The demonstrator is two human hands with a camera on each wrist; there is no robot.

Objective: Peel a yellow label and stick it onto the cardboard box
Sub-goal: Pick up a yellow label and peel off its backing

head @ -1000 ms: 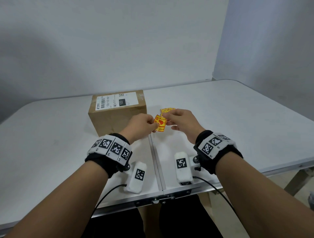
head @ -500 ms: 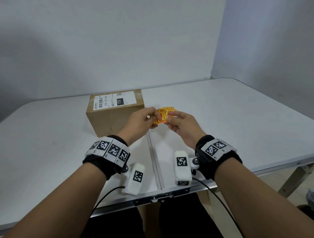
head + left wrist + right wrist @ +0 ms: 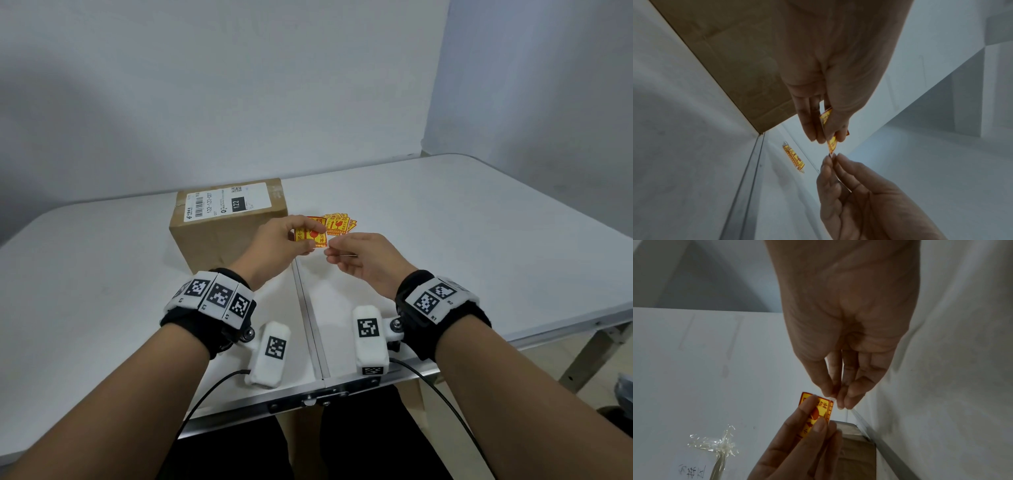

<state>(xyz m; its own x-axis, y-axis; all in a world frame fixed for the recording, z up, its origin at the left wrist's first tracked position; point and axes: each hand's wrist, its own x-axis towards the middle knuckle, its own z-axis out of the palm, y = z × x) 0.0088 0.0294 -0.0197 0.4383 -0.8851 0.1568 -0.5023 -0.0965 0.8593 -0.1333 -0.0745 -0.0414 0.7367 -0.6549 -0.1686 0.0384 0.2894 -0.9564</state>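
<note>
- White walls and a white folding table (image 3: 445, 222) frame the scene; a person's two bare hands meet in the air above the table's centre seam.
- Left hand (image 3: 274, 246): its grip is closed in a pinch, thumb in front and fingers behind, on a yellow label (image 3: 310, 236) with red print, held upright and clear of the table.
- Right hand (image 3: 363, 260): thumb and fingertips (image 3: 840, 402) are drawn together in a fine pinch right at the label's near corner. The right wrist view hints at a thin edge between them, perhaps backing film, but whether they hold anything cannot be told for sure.
- Cardboard box (image 3: 219, 233), with a white shipping label (image 3: 227, 202) on top, stands just beyond and to the left of the left grip, its plain brown front face toward the person.
- More yellow labels (image 3: 339, 224) lie in a small fan on the table just beyond both grips; crumpled clear film (image 3: 715, 444) lies apart in the right wrist view.
- Judged step: separating label from backing. It would go best by working one corner loose with a nail, peeling slowly at a shallow angle, and keeping the left pinch at the label's edge so fingers stay off the adhesive.
- Risk, as a judgement: the freed label may curl and stick to itself or to a finger; holding it taut by two edges should allow a flat, smoothed press onto the box.
</note>
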